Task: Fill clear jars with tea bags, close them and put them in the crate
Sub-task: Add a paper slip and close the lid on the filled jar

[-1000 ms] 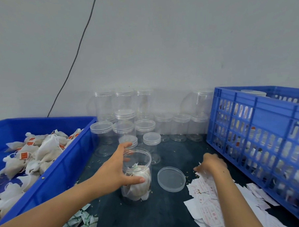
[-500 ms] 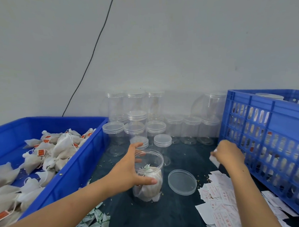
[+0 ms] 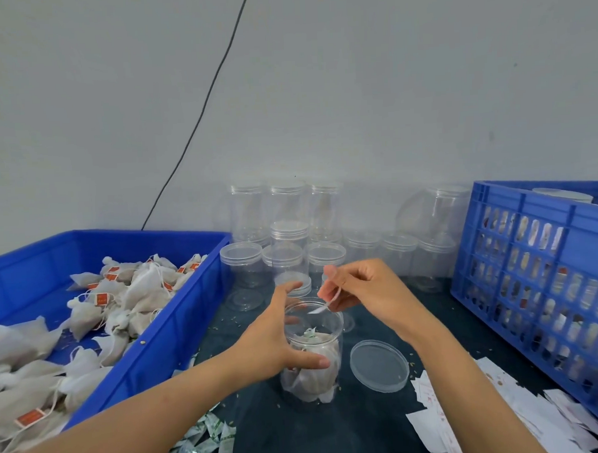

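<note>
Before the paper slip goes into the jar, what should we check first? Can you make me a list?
1. Open clear plastic jar stands upright on the dark table: ok.
2. Left hand grips the jar's side to steady it: ok.
3. Right hand pinches the small white paper slip just above the jar's mouth: ok.
4. Mouth uncovered; the round clear lid lies flat on the table to the jar's right: ok.
5. Room left above the white tea bags inside: ok.
6. Space in the blue slatted crate for this jar: cannot tell.
</note>
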